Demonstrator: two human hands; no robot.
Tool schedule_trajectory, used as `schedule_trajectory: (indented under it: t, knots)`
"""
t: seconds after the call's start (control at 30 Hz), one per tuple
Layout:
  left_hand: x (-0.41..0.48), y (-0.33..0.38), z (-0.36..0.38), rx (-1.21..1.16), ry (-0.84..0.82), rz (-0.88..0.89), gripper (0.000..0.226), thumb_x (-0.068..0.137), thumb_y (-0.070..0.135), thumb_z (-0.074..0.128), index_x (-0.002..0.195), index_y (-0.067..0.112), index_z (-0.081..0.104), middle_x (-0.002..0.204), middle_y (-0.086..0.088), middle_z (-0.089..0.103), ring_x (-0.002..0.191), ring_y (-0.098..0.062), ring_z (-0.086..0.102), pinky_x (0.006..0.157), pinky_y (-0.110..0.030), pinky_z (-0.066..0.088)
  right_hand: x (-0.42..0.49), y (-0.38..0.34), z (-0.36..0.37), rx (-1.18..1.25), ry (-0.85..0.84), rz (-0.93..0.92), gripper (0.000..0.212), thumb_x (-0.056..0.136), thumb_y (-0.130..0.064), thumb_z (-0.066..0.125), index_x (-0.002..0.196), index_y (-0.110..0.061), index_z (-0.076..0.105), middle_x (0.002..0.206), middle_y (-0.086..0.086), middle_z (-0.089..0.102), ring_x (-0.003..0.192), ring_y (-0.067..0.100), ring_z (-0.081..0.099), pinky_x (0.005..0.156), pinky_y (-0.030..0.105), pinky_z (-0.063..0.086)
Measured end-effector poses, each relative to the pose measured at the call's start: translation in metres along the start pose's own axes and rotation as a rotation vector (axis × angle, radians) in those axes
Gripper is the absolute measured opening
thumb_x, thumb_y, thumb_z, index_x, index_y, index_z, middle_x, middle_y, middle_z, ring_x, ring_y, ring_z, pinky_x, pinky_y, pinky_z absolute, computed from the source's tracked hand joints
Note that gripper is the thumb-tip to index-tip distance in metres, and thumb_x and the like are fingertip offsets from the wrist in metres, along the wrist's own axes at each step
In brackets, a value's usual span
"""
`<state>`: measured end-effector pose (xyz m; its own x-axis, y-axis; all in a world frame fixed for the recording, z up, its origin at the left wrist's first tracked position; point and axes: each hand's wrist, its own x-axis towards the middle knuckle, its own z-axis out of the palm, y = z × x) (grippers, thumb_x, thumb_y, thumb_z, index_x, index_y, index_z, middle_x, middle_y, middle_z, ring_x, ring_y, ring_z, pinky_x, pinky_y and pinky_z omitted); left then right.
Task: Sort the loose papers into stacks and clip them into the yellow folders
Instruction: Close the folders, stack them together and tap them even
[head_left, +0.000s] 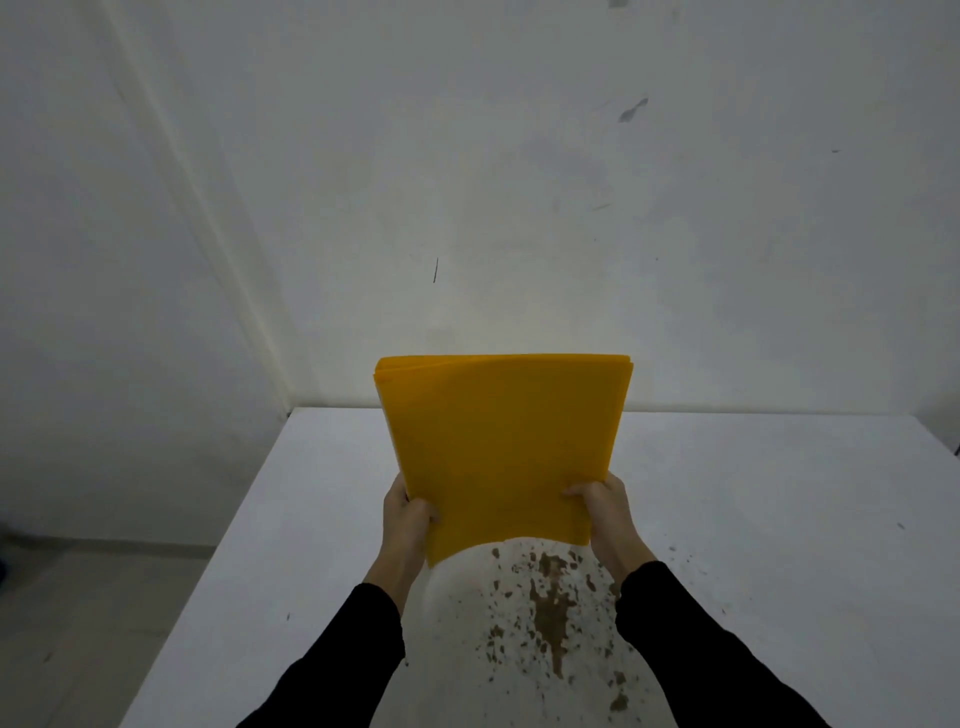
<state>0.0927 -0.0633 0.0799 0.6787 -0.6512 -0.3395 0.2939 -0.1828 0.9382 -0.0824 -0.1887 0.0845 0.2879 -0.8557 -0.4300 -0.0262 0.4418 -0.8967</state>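
Clasping smooth, flat yellow folders (501, 447)

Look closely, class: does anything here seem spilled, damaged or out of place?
Yes: brown blotches spatter the white table just below the yellow folders, between the two sleeves; spill or chipped paint, I cannot tell. The wall behind has dark scuffs. The folders look tidy, gripped by the left hand and right hand.

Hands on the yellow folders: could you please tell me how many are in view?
2. The left hand grips the lower left edge of the yellow folders, held upright above the table; the right hand grips the lower right edge. No other hand shows.
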Motion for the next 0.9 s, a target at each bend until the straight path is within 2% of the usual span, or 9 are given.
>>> schedule_trajectory:
  t: [0.1, 0.2, 0.37, 0.57, 0.67, 0.73, 0.8, 0.83, 0.9]
  knots:
    - [0.005, 0.002, -0.001, 0.015, 0.022, 0.001, 0.062, 0.078, -0.018, 0.039, 0.124, 0.023, 0.051, 0.112, -0.003, 0.060, 0.097, -0.026, 0.056, 0.072, -0.036, 0.049, -0.001, -0.003, 0.005, -0.003, -0.031, -0.025, 0.043, 0.091, 0.005, 0.047, 0.128, -0.018, 0.051, 0.117, 0.006, 0.058, 0.101, 0.032, 0.054, 0.087, 0.046, 0.047]
    - [0.016, 0.005, -0.011, 0.084, 0.030, -0.023, 0.051, 0.080, -0.013, 0.042, 0.122, 0.015, 0.050, 0.116, -0.008, 0.059, 0.100, -0.029, 0.056, 0.070, -0.035, 0.048, 0.002, -0.003, 0.014, -0.042, -0.056, -0.036, 0.045, 0.093, 0.003, 0.046, 0.133, -0.018, 0.051, 0.124, 0.008, 0.060, 0.103, 0.032, 0.056, 0.093, 0.050, 0.048]
    - [0.043, 0.022, -0.047, 0.216, 0.046, -0.108, 0.034, 0.084, -0.007, 0.045, 0.114, 0.008, 0.044, 0.115, -0.016, 0.055, 0.102, -0.035, 0.055, 0.085, -0.050, 0.050, 0.008, -0.003, 0.042, -0.118, -0.147, -0.012, 0.051, 0.097, 0.005, 0.041, 0.141, -0.021, 0.044, 0.136, 0.009, 0.056, 0.118, 0.035, 0.055, 0.099, 0.054, 0.046]
    - [0.069, 0.029, -0.095, 0.404, 0.068, -0.177, 0.033, 0.085, -0.003, 0.046, 0.117, 0.003, 0.046, 0.114, -0.019, 0.055, 0.104, -0.039, 0.056, 0.086, -0.050, 0.050, 0.018, 0.018, 0.088, -0.178, -0.170, 0.078, 0.049, 0.098, 0.010, 0.038, 0.138, -0.017, 0.044, 0.134, 0.013, 0.054, 0.101, 0.032, 0.053, 0.098, 0.051, 0.046]
    - [0.078, 0.024, -0.119, 0.512, 0.087, -0.186, 0.029, 0.086, 0.000, 0.046, 0.114, 0.001, 0.050, 0.112, -0.019, 0.057, 0.102, -0.038, 0.056, 0.089, -0.049, 0.050, 0.029, 0.038, 0.114, -0.208, -0.153, 0.148, 0.051, 0.099, 0.009, 0.038, 0.145, -0.014, 0.039, 0.141, 0.013, 0.049, 0.115, 0.036, 0.052, 0.095, 0.047, 0.047]
    - [0.083, 0.017, -0.136, 0.566, 0.087, -0.194, 0.023, 0.089, 0.003, 0.045, 0.111, 0.002, 0.053, 0.111, -0.020, 0.058, 0.100, -0.037, 0.058, 0.089, -0.047, 0.051, 0.036, 0.057, 0.130, -0.236, -0.159, 0.193, 0.053, 0.100, 0.008, 0.037, 0.147, -0.014, 0.036, 0.139, 0.013, 0.050, 0.125, 0.040, 0.049, 0.102, 0.054, 0.045]
    - [0.089, 0.009, -0.152, 0.605, 0.090, -0.201, 0.019, 0.091, 0.004, 0.044, 0.107, 0.003, 0.054, 0.109, -0.020, 0.059, 0.097, -0.036, 0.058, 0.084, -0.044, 0.050, 0.041, 0.074, 0.145, -0.263, -0.163, 0.224, 0.053, 0.099, 0.009, 0.037, 0.147, -0.013, 0.036, 0.132, 0.018, 0.051, 0.119, 0.043, 0.052, 0.095, 0.061, 0.046]
    - [0.092, 0.006, -0.157, 0.621, 0.094, -0.202, 0.018, 0.091, 0.003, 0.043, 0.106, 0.004, 0.054, 0.107, -0.019, 0.059, 0.096, -0.035, 0.058, 0.082, -0.043, 0.049, 0.043, 0.080, 0.151, -0.268, -0.160, 0.233, 0.053, 0.098, 0.009, 0.037, 0.146, -0.012, 0.037, 0.128, 0.021, 0.050, 0.110, 0.043, 0.055, 0.089, 0.057, 0.050]
    - [0.099, 0.000, -0.168, 0.648, 0.099, -0.200, 0.017, 0.091, 0.002, 0.043, 0.104, 0.005, 0.053, 0.105, -0.018, 0.058, 0.095, -0.034, 0.058, 0.079, -0.041, 0.048, 0.054, 0.096, 0.165, -0.281, -0.145, 0.254, 0.054, 0.098, 0.008, 0.037, 0.148, -0.011, 0.034, 0.127, 0.016, 0.049, 0.094, 0.032, 0.056, 0.078, 0.043, 0.047]
